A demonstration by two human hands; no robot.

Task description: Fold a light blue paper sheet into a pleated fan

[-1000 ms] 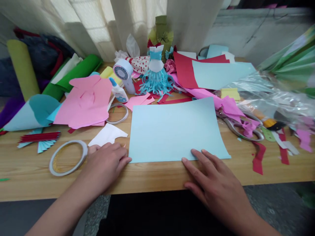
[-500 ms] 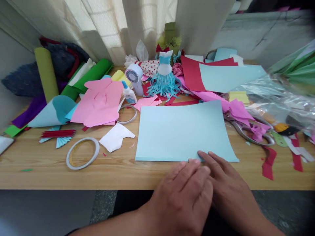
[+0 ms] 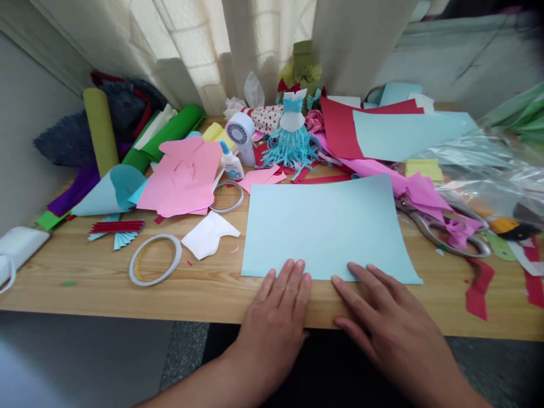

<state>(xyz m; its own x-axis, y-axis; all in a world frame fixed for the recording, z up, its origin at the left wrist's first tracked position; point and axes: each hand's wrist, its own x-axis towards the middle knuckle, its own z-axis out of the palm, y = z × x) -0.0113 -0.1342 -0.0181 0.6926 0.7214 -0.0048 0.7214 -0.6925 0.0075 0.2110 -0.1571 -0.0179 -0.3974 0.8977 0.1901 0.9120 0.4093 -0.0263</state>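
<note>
A light blue paper sheet (image 3: 325, 226) lies flat on the wooden table (image 3: 212, 289), its near edge close to the table's front. My left hand (image 3: 278, 311) rests flat with its fingertips on the sheet's near edge, left of centre, fingers stretched out. My right hand (image 3: 382, 314) lies flat beside it, fingertips touching the near edge further right. Neither hand holds anything.
A tape ring (image 3: 155, 267) and a white scrap (image 3: 210, 235) lie left of the sheet. Pink paper (image 3: 182, 178), a glue bottle (image 3: 232, 162), a second tape ring (image 3: 227, 197) and a paper dress figure (image 3: 292, 136) sit behind. Scissors (image 3: 450, 229) lie among pink scraps on the right.
My left hand came from the table left of the sheet, passed over my right hand, and now lies flat on the sheet's near edge. The view shifted left.
</note>
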